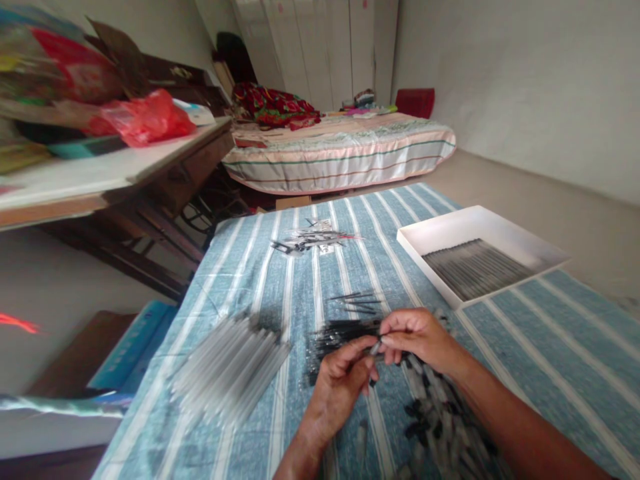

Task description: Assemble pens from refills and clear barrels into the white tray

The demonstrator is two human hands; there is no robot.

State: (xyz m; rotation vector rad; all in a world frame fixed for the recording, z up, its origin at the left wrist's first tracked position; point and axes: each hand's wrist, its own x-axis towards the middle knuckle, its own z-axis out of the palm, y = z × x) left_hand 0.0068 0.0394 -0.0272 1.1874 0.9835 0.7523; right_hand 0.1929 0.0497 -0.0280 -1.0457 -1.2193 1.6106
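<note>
My left hand [345, 373] is closed, with thumb and fingers pinching a small grey pen part [375, 347] that has a dark end. My right hand [417, 339] pinches the upper end of the same part; its exact shape is partly hidden by my fingers. Just behind my hands is a pile of thin black pen pieces [345, 330]. Below my right wrist spreads a heap of short grey and black pen parts [445, 427], blurred. To the left, a stack of long grey pen barrels [233, 367] lies side by side on the striped cloth [250, 267].
An open white box [435, 230] at the right holds a row of dark pens [477, 267]. Thin loose pieces [315, 239] lie farther back on the cloth. A side table [120, 170] with a red plastic bag [150, 119] stands left; a bed [345, 150] is beyond.
</note>
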